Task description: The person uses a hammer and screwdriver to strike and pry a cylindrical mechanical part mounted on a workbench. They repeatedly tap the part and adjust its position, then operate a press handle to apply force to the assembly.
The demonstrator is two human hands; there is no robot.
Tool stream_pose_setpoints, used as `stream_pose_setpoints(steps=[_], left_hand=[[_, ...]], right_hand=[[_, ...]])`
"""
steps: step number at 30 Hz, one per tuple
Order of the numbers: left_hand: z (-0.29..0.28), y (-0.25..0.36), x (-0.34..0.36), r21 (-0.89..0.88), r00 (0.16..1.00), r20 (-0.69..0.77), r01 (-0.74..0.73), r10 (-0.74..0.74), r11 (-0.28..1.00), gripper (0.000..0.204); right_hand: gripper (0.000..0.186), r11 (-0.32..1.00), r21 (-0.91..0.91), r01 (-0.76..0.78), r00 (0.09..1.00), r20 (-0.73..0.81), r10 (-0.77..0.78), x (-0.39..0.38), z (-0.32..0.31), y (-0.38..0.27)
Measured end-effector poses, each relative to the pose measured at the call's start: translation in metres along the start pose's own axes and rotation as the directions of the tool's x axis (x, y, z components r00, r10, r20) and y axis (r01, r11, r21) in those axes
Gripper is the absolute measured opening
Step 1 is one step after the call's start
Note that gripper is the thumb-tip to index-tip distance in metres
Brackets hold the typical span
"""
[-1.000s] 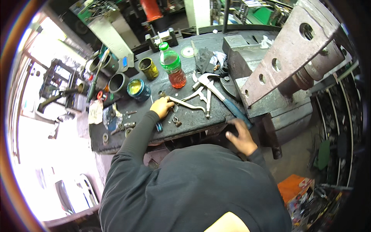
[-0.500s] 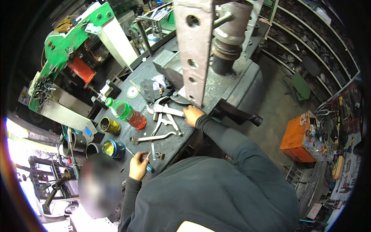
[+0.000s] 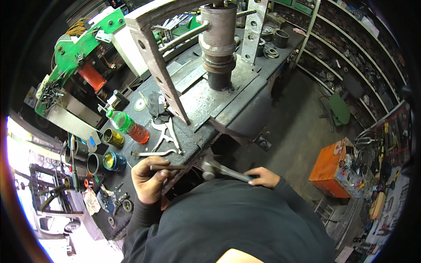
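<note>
My left hand is closed on a short, thin metal rod above the near edge of the dark workbench. My right hand grips the handle of a hammer, whose head is raised beside the rod's tip, in front of my body. Behind my left hand on the bench lie locking pliers and other metal tools. A bottle of red liquid with a green cap stands near them, beside a yellow can and a blue tub.
A steel frame with a metal cylinder stands on the bench. A green press is at back left, shelves of parts line the right wall, and an orange cabinet stands right of me on the floor.
My right hand went from open to gripping the hammer and lifted it off the bench. My left hand picked up the rod and drew it back. The view has swung rightward.
</note>
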State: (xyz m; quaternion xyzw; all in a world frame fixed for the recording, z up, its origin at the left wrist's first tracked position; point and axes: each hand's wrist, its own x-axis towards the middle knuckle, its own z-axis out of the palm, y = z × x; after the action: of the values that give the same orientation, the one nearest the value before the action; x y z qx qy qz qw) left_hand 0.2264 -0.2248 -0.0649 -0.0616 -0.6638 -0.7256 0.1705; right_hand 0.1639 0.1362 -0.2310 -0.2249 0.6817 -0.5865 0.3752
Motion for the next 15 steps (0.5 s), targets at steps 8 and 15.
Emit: stream_pose_setpoints(steps=[8,15], left_hand=[[0.127,-0.008,0.09,0.428,0.704,0.105,-0.669,0.702,0.607,0.016],[0.163,-0.039,0.152,0.197,0.757,-0.299,-0.546,0.581,0.814,0.023]], right_hand=[[0.052,0.972,0.187,-0.139,0.975,-0.147,0.168,-0.139,-0.05,0.036],[0.057,0.927,0.367,0.077,0.911,-0.403,0.084,-0.158,-0.067,0.033]])
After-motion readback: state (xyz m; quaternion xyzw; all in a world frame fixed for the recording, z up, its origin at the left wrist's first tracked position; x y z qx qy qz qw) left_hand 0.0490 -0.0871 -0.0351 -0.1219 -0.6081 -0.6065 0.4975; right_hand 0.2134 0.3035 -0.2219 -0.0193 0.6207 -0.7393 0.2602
